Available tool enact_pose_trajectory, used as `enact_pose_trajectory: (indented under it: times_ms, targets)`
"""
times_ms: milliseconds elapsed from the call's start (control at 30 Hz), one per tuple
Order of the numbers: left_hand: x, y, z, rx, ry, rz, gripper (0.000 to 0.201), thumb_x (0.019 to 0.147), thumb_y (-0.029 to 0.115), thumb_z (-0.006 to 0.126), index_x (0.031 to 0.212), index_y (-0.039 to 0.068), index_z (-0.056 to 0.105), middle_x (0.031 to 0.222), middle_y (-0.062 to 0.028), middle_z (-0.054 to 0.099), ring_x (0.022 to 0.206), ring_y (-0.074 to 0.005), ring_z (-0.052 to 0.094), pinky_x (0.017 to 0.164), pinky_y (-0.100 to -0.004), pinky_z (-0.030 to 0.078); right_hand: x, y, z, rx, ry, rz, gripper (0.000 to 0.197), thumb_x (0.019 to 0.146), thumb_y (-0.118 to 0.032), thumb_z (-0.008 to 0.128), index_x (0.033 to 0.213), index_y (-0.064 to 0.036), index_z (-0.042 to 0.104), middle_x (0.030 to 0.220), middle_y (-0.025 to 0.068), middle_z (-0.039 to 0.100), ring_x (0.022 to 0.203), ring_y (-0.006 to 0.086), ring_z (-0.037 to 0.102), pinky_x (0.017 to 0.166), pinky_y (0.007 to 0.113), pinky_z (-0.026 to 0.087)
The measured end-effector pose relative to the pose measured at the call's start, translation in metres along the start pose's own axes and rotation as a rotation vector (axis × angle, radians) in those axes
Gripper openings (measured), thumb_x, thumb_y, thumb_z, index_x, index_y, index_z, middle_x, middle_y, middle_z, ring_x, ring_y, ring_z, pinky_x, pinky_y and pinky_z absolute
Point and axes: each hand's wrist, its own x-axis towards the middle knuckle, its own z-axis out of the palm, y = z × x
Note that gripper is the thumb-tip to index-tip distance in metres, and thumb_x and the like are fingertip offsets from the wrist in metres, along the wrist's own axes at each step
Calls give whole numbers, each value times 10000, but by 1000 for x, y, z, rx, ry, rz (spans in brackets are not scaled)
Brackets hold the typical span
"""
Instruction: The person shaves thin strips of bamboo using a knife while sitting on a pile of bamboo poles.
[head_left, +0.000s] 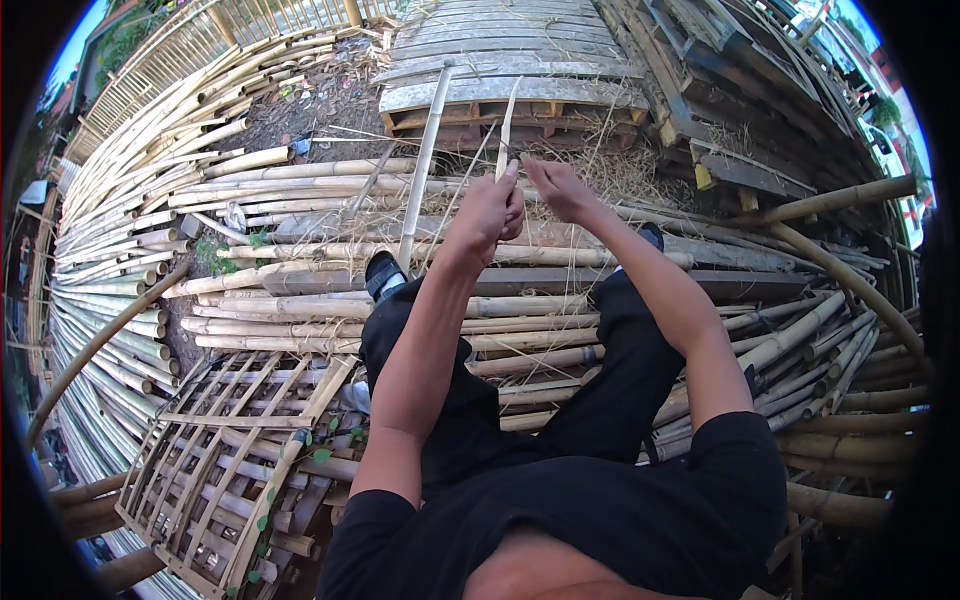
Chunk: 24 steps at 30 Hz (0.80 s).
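Observation:
My left hand point(490, 212) is closed in a fist round a thin pale bamboo strip point(506, 125), which points up and away from me over the wooden pallet. Close beside it on the right, my right hand point(560, 188) is closed too, thumb and fingers pinched together near the strip. What sits between those fingertips is too small to make out. To the left of my hands, a longer split bamboo slat point(426, 150) leans from near my left sandal point(383, 274) up to the pallet.
Bamboo poles point(330, 185) lie stacked under and around my feet. Ahead is a grey slatted pallet point(515, 90), with a stack of pallets point(740, 90) to its right. A woven bamboo lattice point(225, 450) lies at lower left. Bamboo shavings point(600, 165) litter the ground beyond my hands.

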Motion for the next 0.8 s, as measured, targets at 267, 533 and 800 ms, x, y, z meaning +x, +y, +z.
enact_pose_trajectory:
  times_ms: [267,533,800]
  targets:
    - [-1,-1,-9,-73,32,-5,522,1001,321,375,522,113,351,433,31,282,334,-95,262,348,-249,203,3,-14,-3,-105,-55,-5,467,971,-396,385,841,20,553,695,238,548,628,384,492,617,419,409]
    - [-5,0,-5,-19,16,-37,459,1007,252,335,571,111,345,450,25,281,357,-93,249,387,-248,213,11,5,-13,-230,-47,72,437,968,-386,397,853,-4,576,745,230,584,645,388,507,620,408,425]
    - [0,-5,6,-22,3,-51,502,1007,274,335,531,115,329,441,25,275,350,-100,236,380,-250,198,13,63,-15,-368,47,27,538,969,-440,337,871,23,592,789,249,603,793,413,581,698,457,431]
